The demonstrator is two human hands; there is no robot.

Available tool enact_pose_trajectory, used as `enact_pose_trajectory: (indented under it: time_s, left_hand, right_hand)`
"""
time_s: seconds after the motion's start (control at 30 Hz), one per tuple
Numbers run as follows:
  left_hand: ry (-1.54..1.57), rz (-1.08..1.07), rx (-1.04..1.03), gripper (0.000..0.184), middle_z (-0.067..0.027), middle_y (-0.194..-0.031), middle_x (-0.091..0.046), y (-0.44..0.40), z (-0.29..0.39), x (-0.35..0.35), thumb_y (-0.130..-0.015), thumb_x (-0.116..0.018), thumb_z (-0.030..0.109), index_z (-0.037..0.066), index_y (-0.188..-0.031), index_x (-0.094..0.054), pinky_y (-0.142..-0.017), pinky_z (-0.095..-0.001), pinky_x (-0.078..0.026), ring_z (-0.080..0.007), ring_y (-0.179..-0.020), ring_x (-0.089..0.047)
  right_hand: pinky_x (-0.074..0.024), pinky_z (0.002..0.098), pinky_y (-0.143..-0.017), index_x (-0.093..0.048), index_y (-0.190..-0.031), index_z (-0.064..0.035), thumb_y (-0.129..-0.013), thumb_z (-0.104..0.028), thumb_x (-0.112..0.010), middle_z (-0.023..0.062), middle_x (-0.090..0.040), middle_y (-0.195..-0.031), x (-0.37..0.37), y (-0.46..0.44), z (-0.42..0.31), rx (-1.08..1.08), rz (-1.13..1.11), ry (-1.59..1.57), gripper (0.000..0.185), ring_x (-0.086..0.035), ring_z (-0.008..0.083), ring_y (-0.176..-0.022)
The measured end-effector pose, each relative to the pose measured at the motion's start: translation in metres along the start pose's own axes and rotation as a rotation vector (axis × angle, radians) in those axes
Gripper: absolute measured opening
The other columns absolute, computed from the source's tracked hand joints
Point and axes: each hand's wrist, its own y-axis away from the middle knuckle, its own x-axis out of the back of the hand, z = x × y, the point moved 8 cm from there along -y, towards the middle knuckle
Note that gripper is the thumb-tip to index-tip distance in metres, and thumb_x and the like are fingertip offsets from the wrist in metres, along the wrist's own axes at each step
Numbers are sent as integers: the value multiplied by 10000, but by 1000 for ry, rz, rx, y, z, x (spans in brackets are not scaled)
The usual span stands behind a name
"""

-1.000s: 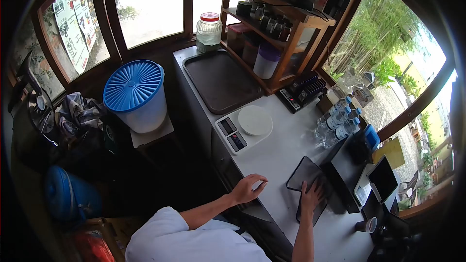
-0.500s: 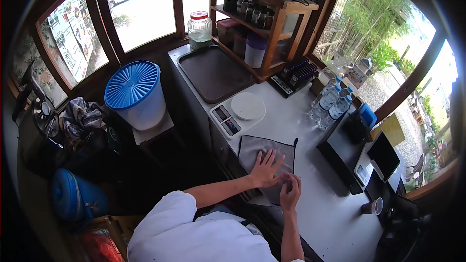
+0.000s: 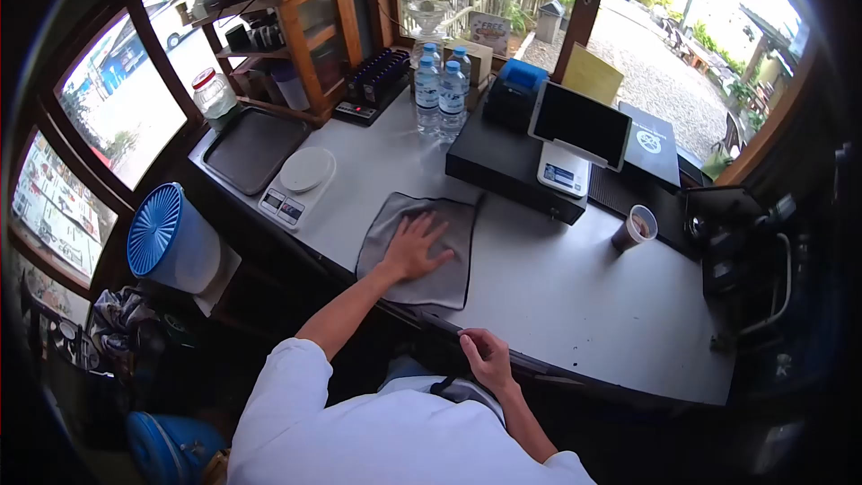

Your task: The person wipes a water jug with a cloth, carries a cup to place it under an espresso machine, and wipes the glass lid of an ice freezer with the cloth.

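Note:
A grey cloth (image 3: 382,247) with a dark edge lies spread on the white counter (image 3: 575,305), reaching its front edge. My left hand (image 3: 415,250) rests flat on the cloth, fingers spread. Off the cloth, my right hand (image 3: 488,359) hovers at the counter's front edge in front of my body. Its fingers are loosely curled together, and I see nothing held in them. Left of the cloth stands a white kitchen scale (image 3: 294,190) with a round plate. Behind the cloth is a black cash drawer (image 3: 512,171).
A brown tray (image 3: 256,151) lies by the wooden shelf (image 3: 328,36). Several water bottles (image 3: 440,94) stand at the back. A tablet (image 3: 582,126) sits on the drawer, with a plastic cup (image 3: 636,227) to its right. A blue-lidded bucket (image 3: 175,238) stands left of the counter.
The view has swung right. My right hand has moved away from my left hand and the cloth, toward the counter's front edge. The cloth now lies more spread out under my left hand.

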Motion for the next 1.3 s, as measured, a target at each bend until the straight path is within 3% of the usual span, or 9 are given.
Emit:
enact_pose_trajectory:
  time_s: [0.1,0.3,0.53,0.67,0.83,0.87,1.07,1.2,1.3]
  left_hand:
    - [-215,231,651,758,-180,-1609,-280,-5,-41,-35,-958,-434,630,122,-1521,-401,-1218,-550,-76,-320,-1511,-200]
    - [97,-245,-528,722,-212,-1583,-319,0,203,-49,-948,-513,562,106,-1502,-434,-1213,-542,-129,-374,-1494,-233]
    - [-246,124,209,677,-216,-1562,-352,-61,180,-96,-964,-487,560,143,-1496,-448,-1186,-596,-154,-366,-1478,-273]
    - [221,-234,-753,599,-166,-1569,-355,3,325,-91,-962,-566,440,153,-1478,-462,-1189,-582,-171,-338,-1475,-292]
    - [615,-62,-533,331,-131,-1335,-584,-8,301,-61,-906,-681,181,94,-1223,-640,-1132,-507,-340,-328,-1328,-493]
    - [676,30,-459,276,-122,-1279,-625,-11,289,-46,-893,-698,138,82,-1162,-670,-1115,-485,-378,-326,-1288,-534]
    - [727,212,-221,132,-115,-1176,-679,-11,236,-5,-891,-700,101,55,-1014,-710,-996,-410,-472,-308,-1138,-610]
    - [796,237,-191,120,-112,-1150,-689,-11,230,0,-898,-698,91,63,-1014,-712,-961,-386,-493,-288,-1112,-630]
    - [825,232,-199,116,-107,-1127,-702,-10,229,11,-900,-698,84,66,-1013,-715,-943,-370,-509,-271,-1093,-650]
  right_hand:
    - [-394,201,-544,-706,-1047,-11,-958,-145,-676,-11,-635,-721,27,19,-5,41,29,-5,163,-517,20,-613]
    - [-408,224,-527,-708,-1046,-23,-948,-175,-690,10,-627,-679,79,41,-4,72,112,-95,183,-516,46,-569]
    - [-467,264,-568,-703,-1033,-13,-945,-157,-680,44,-654,-734,135,50,-7,105,275,-57,170,-566,83,-591]
    - [-533,323,-725,-670,-1062,-21,-928,-110,-655,122,-665,-940,181,44,-33,218,532,147,161,-667,236,-831]
    - [-386,477,-1086,-605,-1266,-73,-962,-202,-605,179,-590,-1277,212,26,2,174,530,514,331,-524,391,-1247]
    - [-257,543,-1171,-549,-1377,-115,-957,-316,-599,185,-470,-1451,212,25,35,59,406,589,468,-376,406,-1400]
    - [-104,607,-1202,-447,-1460,-127,-881,-363,-597,213,-357,-1532,275,43,43,-129,478,1142,643,-241,393,-1479]
    - [-107,648,-1186,-506,-1326,-115,-777,-332,-626,210,-430,-1443,194,23,38,59,242,1105,603,-264,402,-1467]
    - [-142,611,-1193,-556,-1254,-113,-873,-390,-602,174,-487,-1348,155,12,25,205,-82,936,473,-318,330,-1452]
